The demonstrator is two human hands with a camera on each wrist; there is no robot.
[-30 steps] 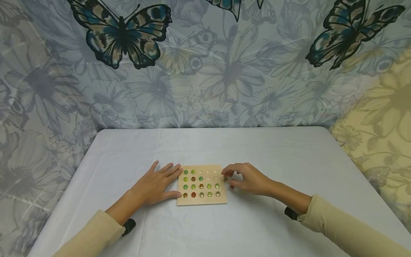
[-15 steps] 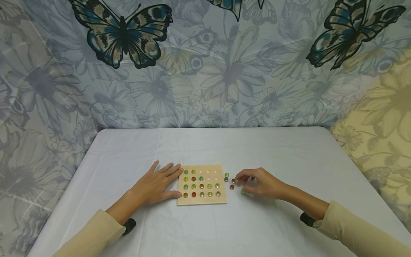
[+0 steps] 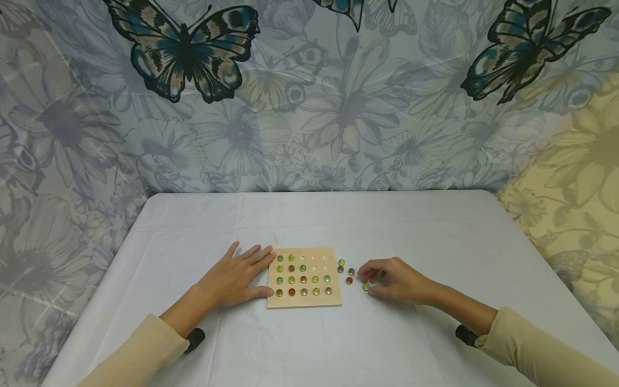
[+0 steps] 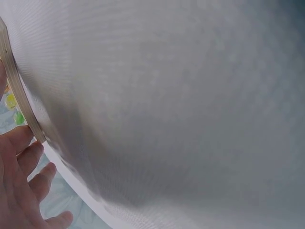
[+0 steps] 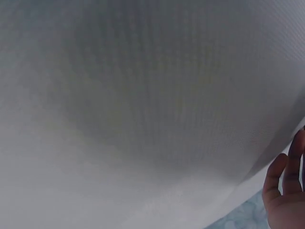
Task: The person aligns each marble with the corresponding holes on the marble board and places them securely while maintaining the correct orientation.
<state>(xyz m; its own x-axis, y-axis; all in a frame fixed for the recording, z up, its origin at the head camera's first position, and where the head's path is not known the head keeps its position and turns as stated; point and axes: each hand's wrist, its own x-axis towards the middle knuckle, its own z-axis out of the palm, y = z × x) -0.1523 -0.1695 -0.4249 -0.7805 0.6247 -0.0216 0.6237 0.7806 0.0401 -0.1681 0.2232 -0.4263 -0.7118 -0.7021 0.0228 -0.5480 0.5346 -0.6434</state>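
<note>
well, the green bead [image 3: 366, 287] sits on the tabletop [image 3: 411, 226] to the right of the board [image 3: 297, 302], level with its nearer rows, and the right hand [image 3: 396, 278] is much the closer of the two. that hand's fingers are bent, with the thumb tip right at the bead's side away from the board and the index tip just past it on the far side; whether they grip it i can't tell, nor whether something dark sits behind them. the bead looks round, so there's no long axis to line up with. between it and the board lie the red bead [image 3: 349, 280] and the brown bead [image 3: 351, 271], and closest to the board's right edge are the grey bead [image 3: 340, 269] and the lime bead [image 3: 342, 262], side by side. the left hand [image 3: 232, 278], fingers straight and spread, touches the board's left edge and grips nothing else. in the board, the two nearest rows hold five beads each, the next has three at its left and the farthest two, leaving the bare wells [image 3: 314, 258] at the far right corner, diagonally across from the green bead.
</note>
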